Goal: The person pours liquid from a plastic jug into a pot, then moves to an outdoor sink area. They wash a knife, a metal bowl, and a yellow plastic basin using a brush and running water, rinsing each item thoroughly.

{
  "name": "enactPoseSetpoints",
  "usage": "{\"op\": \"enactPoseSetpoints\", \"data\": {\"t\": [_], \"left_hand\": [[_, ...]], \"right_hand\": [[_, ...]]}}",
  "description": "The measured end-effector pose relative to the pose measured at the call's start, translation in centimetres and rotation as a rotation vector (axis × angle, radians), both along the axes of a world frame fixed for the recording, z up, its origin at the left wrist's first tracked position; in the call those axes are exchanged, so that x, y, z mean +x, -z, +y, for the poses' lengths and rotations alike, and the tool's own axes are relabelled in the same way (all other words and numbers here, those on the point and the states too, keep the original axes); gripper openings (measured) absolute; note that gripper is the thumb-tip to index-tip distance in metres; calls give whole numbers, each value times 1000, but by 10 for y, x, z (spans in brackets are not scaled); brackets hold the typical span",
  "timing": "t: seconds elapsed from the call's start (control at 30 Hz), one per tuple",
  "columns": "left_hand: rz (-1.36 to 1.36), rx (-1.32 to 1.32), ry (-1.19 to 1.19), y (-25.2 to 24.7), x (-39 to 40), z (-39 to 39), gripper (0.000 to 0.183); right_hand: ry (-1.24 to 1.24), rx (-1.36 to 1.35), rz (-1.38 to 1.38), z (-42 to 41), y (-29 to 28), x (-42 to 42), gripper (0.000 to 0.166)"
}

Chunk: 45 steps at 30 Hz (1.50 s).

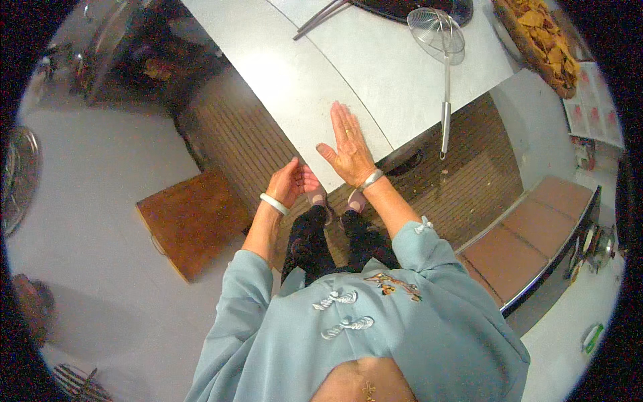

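My right hand (348,145) is over the near corner of a white tabletop (301,100), palm down with its fingers nearly together and the thumb apart. It holds nothing; whether it touches the surface I cannot tell. Just off the table's left edge, my left hand (295,181) has its palm turned up and fingers loosely curled, with nothing in it. Further along the table, a wire mesh skimmer (436,32) lies with its metal handle sticking out past the table's edge. A pair of dark chopsticks (321,19) rests beside a dark pan (417,7) at the top.
A long basket of yellowish-brown food pieces (545,42) is at the upper right. Below it runs a brown tiled ledge (527,236). Under the table lies a ribbed brown mat (236,120). A brown wooden board or low stool (193,221) stands on the grey floor at left.
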<state>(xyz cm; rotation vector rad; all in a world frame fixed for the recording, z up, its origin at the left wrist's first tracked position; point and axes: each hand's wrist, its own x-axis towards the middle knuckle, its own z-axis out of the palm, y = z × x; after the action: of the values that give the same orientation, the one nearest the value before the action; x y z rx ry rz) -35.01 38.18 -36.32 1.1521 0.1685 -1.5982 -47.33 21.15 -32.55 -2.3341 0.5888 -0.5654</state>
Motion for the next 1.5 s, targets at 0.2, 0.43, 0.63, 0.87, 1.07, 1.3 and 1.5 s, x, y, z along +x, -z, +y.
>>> {"op": "enactPoseSetpoints", "data": {"t": [0.2,0.43,0.63,0.87,1.07,1.3,1.5], "left_hand": [[88,8,141,-5,18,-12,45],[264,-25,318,-4,45,-27,44],[329,37,405,-15,52,-38,43],[421,17,389,6,61,-35,44],[488,7,454,0,63,-42,44],[721,-54,354,17,69,-33,41],[625,0,289,15,65,-30,38]], "right_hand": [[-16,-226,102,-78,8,21,70],[-273,-99,132,-21,-4,16,64],[339,-138,232,31,-5,-28,72],[401,67,0,68,-8,36,75],[288,-144,168,-5,3,15,67],[156,-40,175,79,-16,41,72],[92,237,-44,106,-22,39,66]]}}
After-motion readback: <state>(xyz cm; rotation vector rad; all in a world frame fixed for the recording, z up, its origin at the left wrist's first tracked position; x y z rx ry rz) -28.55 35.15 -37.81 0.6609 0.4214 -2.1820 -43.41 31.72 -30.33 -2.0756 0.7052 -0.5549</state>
